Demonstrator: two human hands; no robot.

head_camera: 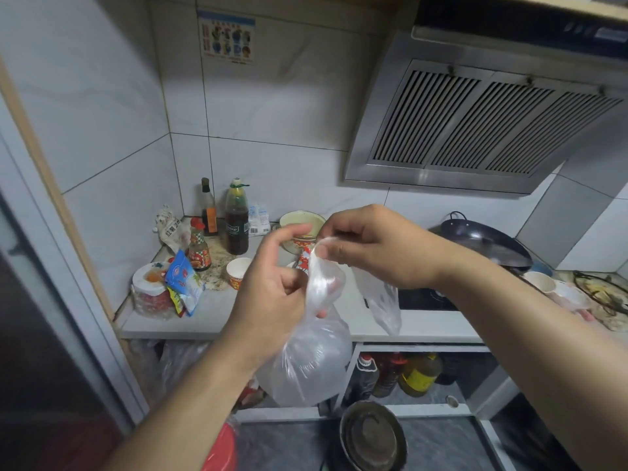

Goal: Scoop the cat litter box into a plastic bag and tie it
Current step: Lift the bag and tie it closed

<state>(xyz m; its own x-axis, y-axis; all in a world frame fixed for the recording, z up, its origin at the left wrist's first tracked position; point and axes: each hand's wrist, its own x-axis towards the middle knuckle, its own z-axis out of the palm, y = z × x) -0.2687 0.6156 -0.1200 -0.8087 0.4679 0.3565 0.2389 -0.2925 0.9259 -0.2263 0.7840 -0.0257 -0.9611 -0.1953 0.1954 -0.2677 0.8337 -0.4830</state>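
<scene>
From the head view, a tiled kitchen corner held a pale countertop under a steel range hood. Sauce bottles and snack packets crowded its back left corner; a dark wok sat toward its right end. A wall poster's writing was unreadable. In front of the counter's front edge, the left hand gripped the clear plastic bag at its neck, and the right hand pinched its upper film.
</scene>
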